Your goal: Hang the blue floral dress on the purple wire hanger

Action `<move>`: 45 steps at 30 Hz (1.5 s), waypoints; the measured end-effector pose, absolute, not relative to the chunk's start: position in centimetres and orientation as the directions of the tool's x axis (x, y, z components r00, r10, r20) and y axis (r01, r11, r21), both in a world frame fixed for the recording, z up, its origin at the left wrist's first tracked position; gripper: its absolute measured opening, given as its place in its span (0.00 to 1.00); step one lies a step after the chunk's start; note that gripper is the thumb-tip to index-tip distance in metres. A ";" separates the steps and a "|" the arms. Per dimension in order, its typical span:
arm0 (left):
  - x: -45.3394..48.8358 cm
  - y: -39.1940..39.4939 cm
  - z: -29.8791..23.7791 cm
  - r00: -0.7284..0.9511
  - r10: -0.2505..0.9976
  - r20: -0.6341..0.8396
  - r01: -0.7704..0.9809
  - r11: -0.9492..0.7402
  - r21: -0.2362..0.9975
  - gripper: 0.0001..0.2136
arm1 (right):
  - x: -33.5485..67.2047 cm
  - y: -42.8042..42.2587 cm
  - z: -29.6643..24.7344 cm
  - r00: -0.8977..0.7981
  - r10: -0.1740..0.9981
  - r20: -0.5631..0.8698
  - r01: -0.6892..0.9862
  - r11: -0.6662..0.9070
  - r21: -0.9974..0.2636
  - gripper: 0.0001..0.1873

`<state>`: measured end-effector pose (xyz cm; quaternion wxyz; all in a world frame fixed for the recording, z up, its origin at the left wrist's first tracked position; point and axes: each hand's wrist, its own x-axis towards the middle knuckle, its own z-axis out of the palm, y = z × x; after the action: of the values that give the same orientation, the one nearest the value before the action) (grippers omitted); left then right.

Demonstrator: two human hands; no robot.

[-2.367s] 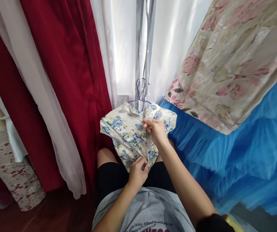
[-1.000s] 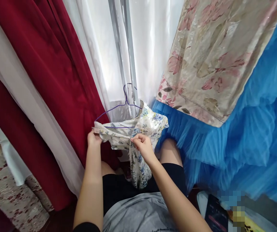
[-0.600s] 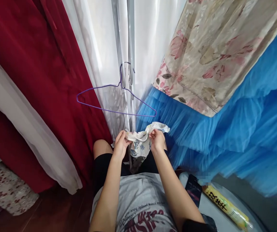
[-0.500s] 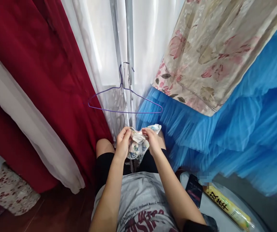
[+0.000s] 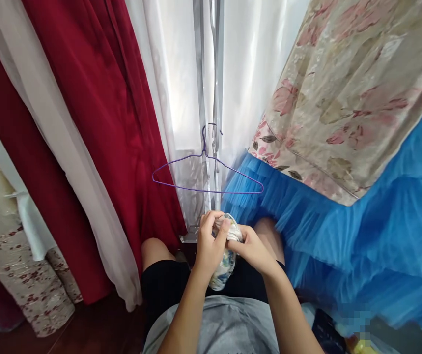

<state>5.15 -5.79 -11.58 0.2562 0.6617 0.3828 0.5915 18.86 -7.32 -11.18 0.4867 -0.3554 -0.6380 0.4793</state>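
My left hand and my right hand are both closed around a small floral garment, white with blue flowers, bunched into a wad in front of my lap. Part of the cloth hangs below my fingers. Just above my hands a bare purple wire hanger hangs from a metal rail, with nothing on it.
A red curtain and a white sheer curtain hang on the left and centre. A blue tulle skirt and a beige floral fabric fill the right. Dark wooden floor lies at lower left.
The floral garment came off the purple hanger, which now hangs bare. My hands drew together and gathered the cloth into a tight bundle near my lap.
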 end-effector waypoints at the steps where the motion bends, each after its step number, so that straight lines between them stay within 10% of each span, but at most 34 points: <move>1: 5.1 -5.8 -11.8 0.080 0.830 0.552 0.201 -0.556 0.806 0.12 | 19.4 -7.5 -11.0 -0.262 0.930 0.257 -0.056 0.251 -0.966 0.03; 9: 3.3 -5.7 -15.8 0.592 0.759 0.271 0.008 -0.342 0.940 0.18 | 27.0 -6.8 -8.8 -0.232 0.946 0.228 0.025 0.240 -0.970 0.11; 16: 3.0 -5.6 -15.8 0.700 0.638 0.321 0.423 -0.733 0.533 0.09 | 34.0 0.3 -4.1 0.019 0.930 0.366 0.001 0.366 -0.930 0.08; 23: -0.5 -6.4 -10.9 0.396 0.696 0.599 0.410 -0.718 0.562 0.09 | 30.5 7.8 0.2 -0.121 0.940 0.318 -0.090 0.308 -0.947 0.05; 30: -9.3 -4.5 -6.2 0.182 0.847 0.499 0.490 -0.518 0.701 0.17 | 23.9 9.4 -0.4 -0.332 0.935 0.128 -0.116 0.094 -0.989 0.06; 35: -15.4 1.5 -8.0 0.380 0.820 0.429 0.571 -0.572 0.588 0.09 | 24.9 8.7 -0.3 -0.320 0.941 0.108 -0.232 0.033 -0.972 0.12; 45: -17.6 12.2 -1.3 0.148 0.689 0.709 0.799 -0.506 0.325 0.14 | 26.1 8.1 2.3 -0.325 0.943 0.074 -0.137 0.030 -0.990 0.12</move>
<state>-17.58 12.25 -1.35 -0.0642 0.7550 0.4927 0.4279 26.12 8.07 2.33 0.4540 -0.3621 -0.5559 0.5947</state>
